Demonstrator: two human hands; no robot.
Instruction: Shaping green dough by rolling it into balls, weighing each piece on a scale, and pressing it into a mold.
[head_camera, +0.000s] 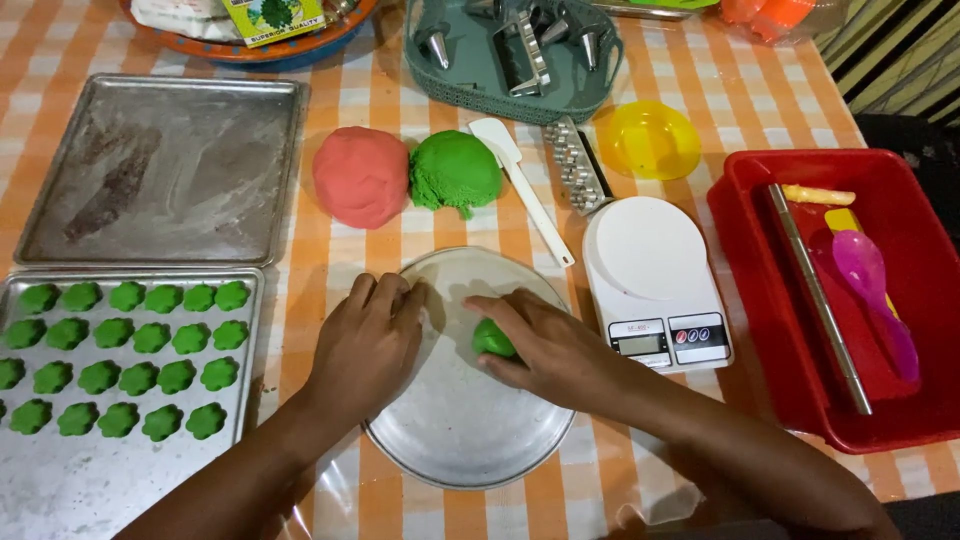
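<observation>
While my left hand (368, 340) rests flat, steadying the round metal plate (450, 440) at frame centre, my right hand (545, 350) closes over a green dough piece (490, 338) upon it.

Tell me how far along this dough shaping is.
Done: about two dozen green flower-shaped pieces fill part of the lower tray. In hand: the right hand presses a small green piece on the round plate, the left hand resting beside it. Left: the green ball, the untouched pink ball and the upper tray.
</observation>
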